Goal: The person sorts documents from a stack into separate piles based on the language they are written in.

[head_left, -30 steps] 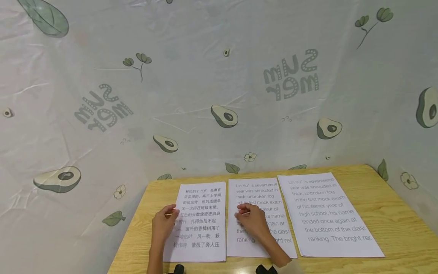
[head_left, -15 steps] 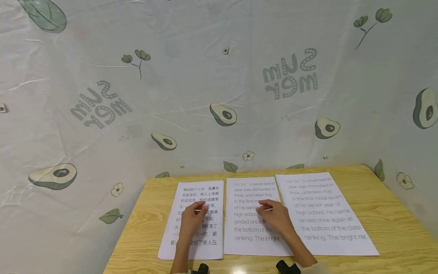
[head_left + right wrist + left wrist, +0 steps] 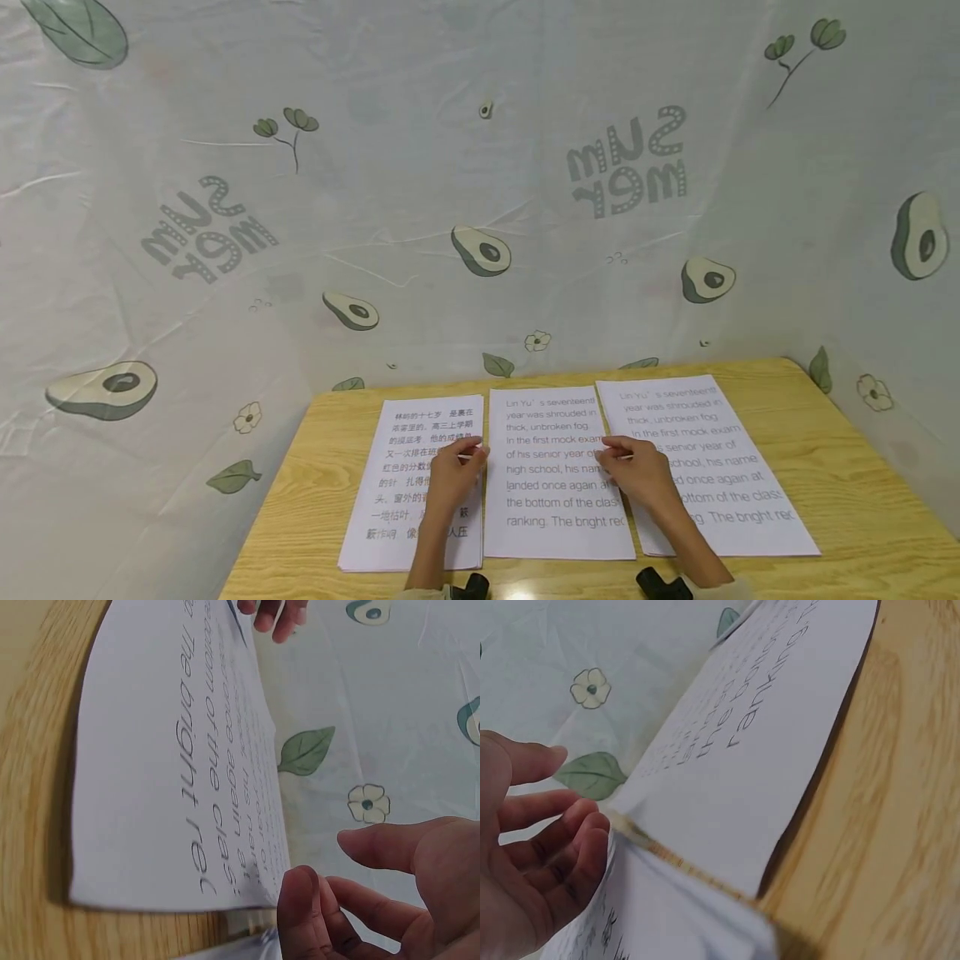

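Three stacks of printed paper lie side by side on the wooden table. My left hand (image 3: 453, 475) hovers over the right side of the left stack (image 3: 408, 483), which bears Chinese characters. Its fingers (image 3: 577, 855) are loosely bent and hold nothing. Between the hands lies the middle stack (image 3: 555, 537), printed in English; its near edge also shows in both wrist views. My right hand (image 3: 641, 471) is over the gap between the middle stack and the right stack (image 3: 750, 500). In the right wrist view its thumb and fingers (image 3: 300, 900) are apart, with nothing between them.
The wooden table (image 3: 847, 467) shows around the stacks. Behind it hangs a pale curtain (image 3: 420, 167) printed with avocados, leaves and the word "summer". A black wrist device (image 3: 471, 586) sits on the left wrist, another (image 3: 663, 583) on the right.
Both hands have moved to the right: the left across the Chinese-printed stack, the right from the middle stack to its right edge. The stacks stay put; the head view has shifted slightly.
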